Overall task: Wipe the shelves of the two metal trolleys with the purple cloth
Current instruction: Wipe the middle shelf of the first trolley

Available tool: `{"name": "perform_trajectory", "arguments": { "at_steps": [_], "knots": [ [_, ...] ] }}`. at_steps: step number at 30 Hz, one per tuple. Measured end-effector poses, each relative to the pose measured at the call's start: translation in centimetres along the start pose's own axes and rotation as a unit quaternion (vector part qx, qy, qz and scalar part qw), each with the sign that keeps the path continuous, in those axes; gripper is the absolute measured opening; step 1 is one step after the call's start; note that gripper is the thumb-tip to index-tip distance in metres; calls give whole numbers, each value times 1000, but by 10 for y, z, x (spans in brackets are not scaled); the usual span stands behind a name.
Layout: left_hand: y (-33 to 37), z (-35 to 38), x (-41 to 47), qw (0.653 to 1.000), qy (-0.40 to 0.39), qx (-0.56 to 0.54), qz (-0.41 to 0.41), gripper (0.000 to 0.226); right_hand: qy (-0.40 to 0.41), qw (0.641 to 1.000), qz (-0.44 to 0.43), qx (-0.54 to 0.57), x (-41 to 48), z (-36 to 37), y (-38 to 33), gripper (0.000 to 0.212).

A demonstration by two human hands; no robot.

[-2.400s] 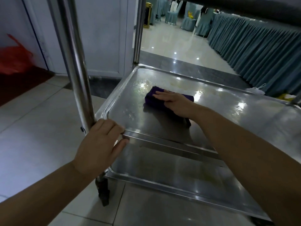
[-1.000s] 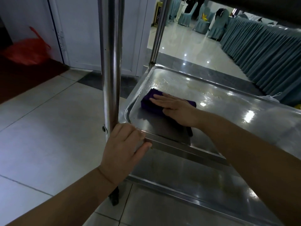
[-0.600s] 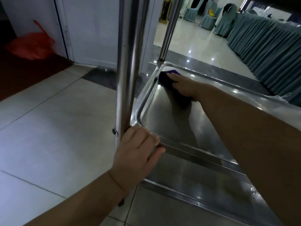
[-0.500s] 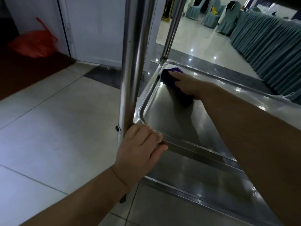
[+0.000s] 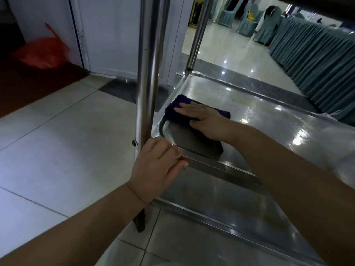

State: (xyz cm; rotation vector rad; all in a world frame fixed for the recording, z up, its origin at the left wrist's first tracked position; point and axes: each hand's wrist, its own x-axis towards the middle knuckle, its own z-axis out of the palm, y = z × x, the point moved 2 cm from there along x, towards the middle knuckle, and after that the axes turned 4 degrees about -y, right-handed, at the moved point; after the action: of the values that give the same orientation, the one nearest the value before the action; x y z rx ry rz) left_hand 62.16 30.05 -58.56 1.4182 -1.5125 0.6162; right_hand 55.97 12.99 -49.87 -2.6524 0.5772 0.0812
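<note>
Purple cloth (image 5: pixel 182 101) lies folded under flat right hand (image 5: pixel 203 120); left hand (image 5: pixel 155 166) grips steel post (image 5: pixel 148 73).

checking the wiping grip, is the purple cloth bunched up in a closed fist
No, the right hand lies flat with straight fingers on the purple cloth, pressing it onto the shiny metal trolley shelf.

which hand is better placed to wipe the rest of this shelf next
Right. The right hand presses flat on the purple cloth on the shelf, near its left rim. The left hand grips the trolley post at the shelf's corner and touches no cloth.
</note>
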Motion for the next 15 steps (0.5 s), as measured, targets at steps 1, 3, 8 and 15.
{"name": "perform_trajectory", "arguments": {
  "at_steps": [1,3,8,15],
  "knots": [
    [0,-1,0,1000,0,0,2,21,-2,1000,-11,-7,-8,3,-7,53],
    [0,-1,1,1000,-1,1,6,22,-11,999,-30,-26,-23,9,-19,51],
    [1,2,-4,999,20,21,-46,38,-34,994,-61,-84,-55,19,-33,50],
    [6,-2,-2,996,2,30,-86,52,-30,999,-40,11,-95,13,-5,50]
  ]
}}
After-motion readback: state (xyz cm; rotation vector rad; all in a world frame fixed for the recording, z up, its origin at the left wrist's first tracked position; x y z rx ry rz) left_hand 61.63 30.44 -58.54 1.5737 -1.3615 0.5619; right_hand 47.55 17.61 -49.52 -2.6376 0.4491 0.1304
